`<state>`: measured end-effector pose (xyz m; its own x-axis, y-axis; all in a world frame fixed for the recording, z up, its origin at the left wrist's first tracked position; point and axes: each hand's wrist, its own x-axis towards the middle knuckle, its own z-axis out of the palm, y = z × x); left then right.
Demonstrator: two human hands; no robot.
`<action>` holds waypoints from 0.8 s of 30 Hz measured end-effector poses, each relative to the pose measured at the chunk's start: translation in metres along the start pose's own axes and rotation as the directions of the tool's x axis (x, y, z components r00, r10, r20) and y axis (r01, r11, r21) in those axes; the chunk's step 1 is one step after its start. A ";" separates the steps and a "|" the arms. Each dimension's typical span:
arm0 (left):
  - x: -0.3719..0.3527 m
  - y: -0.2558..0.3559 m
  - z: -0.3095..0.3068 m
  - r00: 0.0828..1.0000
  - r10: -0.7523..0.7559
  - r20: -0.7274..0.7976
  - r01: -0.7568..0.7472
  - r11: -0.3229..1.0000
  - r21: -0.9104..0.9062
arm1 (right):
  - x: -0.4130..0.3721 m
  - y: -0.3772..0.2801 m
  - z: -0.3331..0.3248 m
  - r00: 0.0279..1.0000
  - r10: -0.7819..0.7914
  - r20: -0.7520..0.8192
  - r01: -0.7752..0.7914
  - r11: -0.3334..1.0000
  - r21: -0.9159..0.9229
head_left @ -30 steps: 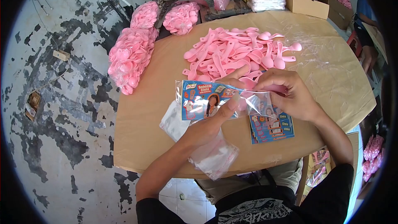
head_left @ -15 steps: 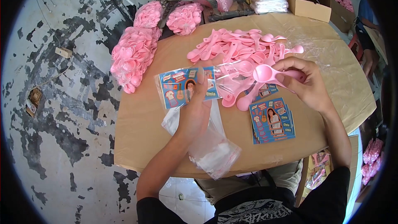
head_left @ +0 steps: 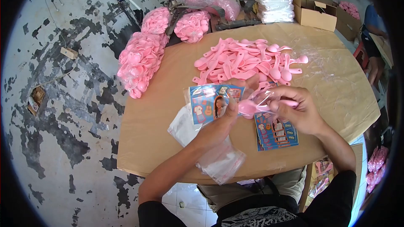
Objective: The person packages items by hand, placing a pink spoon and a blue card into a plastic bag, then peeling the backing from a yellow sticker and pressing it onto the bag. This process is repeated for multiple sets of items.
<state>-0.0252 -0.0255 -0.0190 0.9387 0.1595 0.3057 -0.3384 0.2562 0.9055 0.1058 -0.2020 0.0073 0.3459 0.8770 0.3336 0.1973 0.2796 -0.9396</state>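
My left hand (head_left: 227,115) grips a clear plastic bag with a blue printed card (head_left: 207,104) in it, thumb across the card's right part. In my right hand (head_left: 296,109) is a pink plastic spoon (head_left: 247,108), pinched by its handle. Its bowl lies at the bag's open end, overlapped by the clear film, close to my left fingers. Below my hands sits a stack of blue cards (head_left: 276,133). Flat clear bags (head_left: 221,159) lie under my left forearm. Beyond my hands spreads a heap of loose pink spoons (head_left: 240,61).
Bagged pink spoons (head_left: 141,63) stand at the table's left edge. At the back are a stack of clear packs (head_left: 275,8) and an open cardboard box (head_left: 315,14). Brown paper covers the table (head_left: 336,75). Another person (head_left: 374,29) is at the far right.
My right hand has moved left and down, bringing the spoon to the bag's mouth. My left hand with the bag has shifted right and slightly down. The view has tilted a little.
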 end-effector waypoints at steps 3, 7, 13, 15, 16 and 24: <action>-0.003 -0.005 -0.014 1.000 0.029 -0.010 -0.026 0.976 0.217 | 0.004 -0.003 -0.016 0.994 0.072 -0.087 -0.081 0.991 -0.105; 0.003 0.009 -0.008 0.980 0.151 -0.132 -0.121 0.970 0.211 | 0.016 -0.050 -0.048 0.948 -0.184 -0.259 0.080 0.927 -0.365; 0.006 0.030 -0.023 0.887 0.294 -0.355 -0.228 0.949 0.216 | 0.040 -0.114 -0.073 0.966 -0.237 -0.106 0.094 0.699 -0.708; 0.004 0.031 -0.022 0.862 0.322 -0.392 -0.226 0.935 0.272 | 0.043 -0.136 -0.056 0.921 -0.333 -0.200 0.132 0.752 -0.646; 0.005 0.028 -0.022 0.867 0.355 -0.349 -0.237 0.911 0.338 | 0.046 -0.135 -0.044 0.947 -0.296 -0.127 0.112 0.673 -0.732; 0.001 0.007 -0.003 0.882 0.468 -0.057 -0.284 0.624 0.728 | 0.061 -0.114 -0.009 0.939 -0.320 0.125 0.298 0.579 -0.759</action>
<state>-0.0263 -0.0209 -0.0134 0.6658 0.3147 0.6766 -0.4298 -0.5795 0.6924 0.1129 -0.1834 0.1352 0.1471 0.7832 0.6041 0.9134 0.1268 -0.3868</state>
